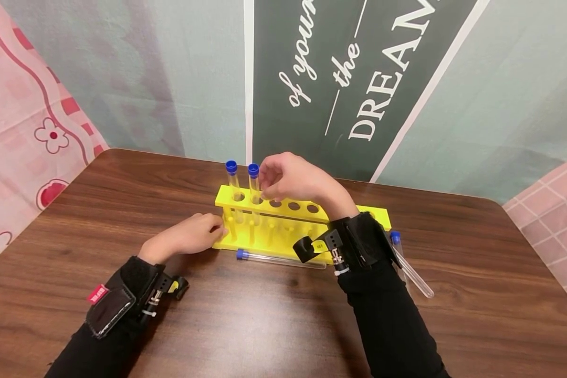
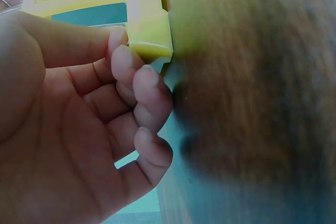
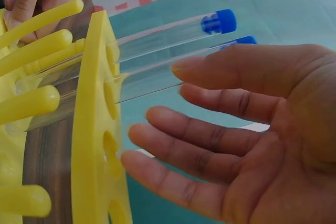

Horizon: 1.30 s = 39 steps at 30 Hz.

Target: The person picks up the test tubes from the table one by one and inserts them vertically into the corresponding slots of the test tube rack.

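A yellow test tube rack (image 1: 224, 195) stands on the wooden table. Two clear test tubes with blue caps stand in its leftmost holes: an outer tube (image 1: 234, 184) and an inner tube (image 1: 254, 184). Close beside the inner one is my right hand (image 1: 295, 178); its fingers are loosely spread, with the thumb overlapping that tube (image 3: 152, 80) in the right wrist view. My left hand (image 1: 196, 233) holds the left end of the rack's base (image 2: 149, 45), thumb and index fingertips at the corner and the other fingers curled.
A capped test tube (image 1: 283, 259) lies along the rack's front edge. To the right of the rack, a blue-capped tube (image 1: 396, 239) and a clear tube end (image 1: 418, 281) show beside my right sleeve. Behind the table (image 1: 288, 325) hangs a green curtain (image 1: 208, 79) with lettering.
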Each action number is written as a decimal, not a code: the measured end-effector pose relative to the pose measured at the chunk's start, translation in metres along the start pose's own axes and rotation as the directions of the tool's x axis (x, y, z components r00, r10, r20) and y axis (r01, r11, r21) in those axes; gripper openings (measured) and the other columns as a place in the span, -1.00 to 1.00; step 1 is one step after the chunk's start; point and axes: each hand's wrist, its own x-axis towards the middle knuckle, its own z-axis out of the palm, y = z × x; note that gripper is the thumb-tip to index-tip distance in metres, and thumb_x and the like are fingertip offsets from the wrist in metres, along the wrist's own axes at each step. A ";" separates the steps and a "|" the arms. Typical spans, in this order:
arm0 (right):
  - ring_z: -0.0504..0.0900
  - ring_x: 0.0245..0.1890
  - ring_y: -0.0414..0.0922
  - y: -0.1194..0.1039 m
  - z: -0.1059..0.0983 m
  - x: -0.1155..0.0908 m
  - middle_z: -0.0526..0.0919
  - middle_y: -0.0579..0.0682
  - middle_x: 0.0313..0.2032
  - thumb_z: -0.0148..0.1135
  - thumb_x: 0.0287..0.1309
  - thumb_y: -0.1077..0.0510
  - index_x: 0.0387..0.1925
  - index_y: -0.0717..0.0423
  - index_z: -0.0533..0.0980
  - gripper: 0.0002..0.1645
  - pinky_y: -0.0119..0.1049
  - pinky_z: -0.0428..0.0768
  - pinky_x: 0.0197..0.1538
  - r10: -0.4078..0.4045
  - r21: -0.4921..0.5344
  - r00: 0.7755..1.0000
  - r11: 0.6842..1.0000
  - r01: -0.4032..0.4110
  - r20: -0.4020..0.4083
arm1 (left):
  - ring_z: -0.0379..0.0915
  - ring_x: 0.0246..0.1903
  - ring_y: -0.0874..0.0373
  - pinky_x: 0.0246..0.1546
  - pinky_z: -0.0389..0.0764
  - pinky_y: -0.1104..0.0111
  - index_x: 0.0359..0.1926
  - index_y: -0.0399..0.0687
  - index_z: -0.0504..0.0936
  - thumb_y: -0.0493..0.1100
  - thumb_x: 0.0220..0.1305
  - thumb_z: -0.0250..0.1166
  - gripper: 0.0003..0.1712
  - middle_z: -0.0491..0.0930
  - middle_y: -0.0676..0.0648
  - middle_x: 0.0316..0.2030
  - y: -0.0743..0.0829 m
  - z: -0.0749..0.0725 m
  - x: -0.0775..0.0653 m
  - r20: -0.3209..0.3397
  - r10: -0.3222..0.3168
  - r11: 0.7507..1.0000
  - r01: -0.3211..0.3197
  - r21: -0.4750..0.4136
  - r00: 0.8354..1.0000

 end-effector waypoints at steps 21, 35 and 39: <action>0.50 -0.32 -0.07 -0.007 0.012 -0.030 0.59 0.00 -0.38 0.24 0.04 0.23 -0.18 0.21 0.50 -0.73 -0.26 0.47 -0.24 0.031 -0.196 0.997 0.980 -0.044 -0.066 | 0.13 -0.67 0.18 -0.57 0.22 0.38 -0.55 -0.15 0.38 -0.24 0.34 -0.01 -0.71 0.21 0.00 -0.68 -0.001 0.000 -0.001 0.008 0.015 1.000 -0.015 -0.006 1.000; 0.50 -0.26 -0.05 0.001 0.025 -0.050 0.58 0.04 -0.30 0.27 0.02 0.23 -0.14 0.19 0.50 -0.70 -0.26 0.49 -0.21 0.053 -0.266 0.995 0.961 -0.072 -0.080 | 0.16 -0.66 0.18 -0.57 0.24 0.38 -0.48 -0.18 0.43 -0.23 0.34 -0.01 -0.76 0.25 -0.02 -0.66 -0.002 0.000 -0.001 0.010 0.003 1.000 -0.003 -0.006 1.000; 0.52 -0.30 -0.07 0.005 0.027 -0.056 0.58 0.04 -0.32 0.27 0.02 0.23 -0.17 0.19 0.50 -0.72 -0.28 0.49 -0.23 0.044 -0.267 0.995 0.961 -0.067 -0.089 | 0.15 -0.66 0.18 -0.57 0.23 0.38 -0.50 -0.17 0.42 -0.23 0.34 -0.01 -0.75 0.24 -0.01 -0.67 -0.001 0.000 0.000 0.015 0.006 1.000 -0.006 -0.007 1.000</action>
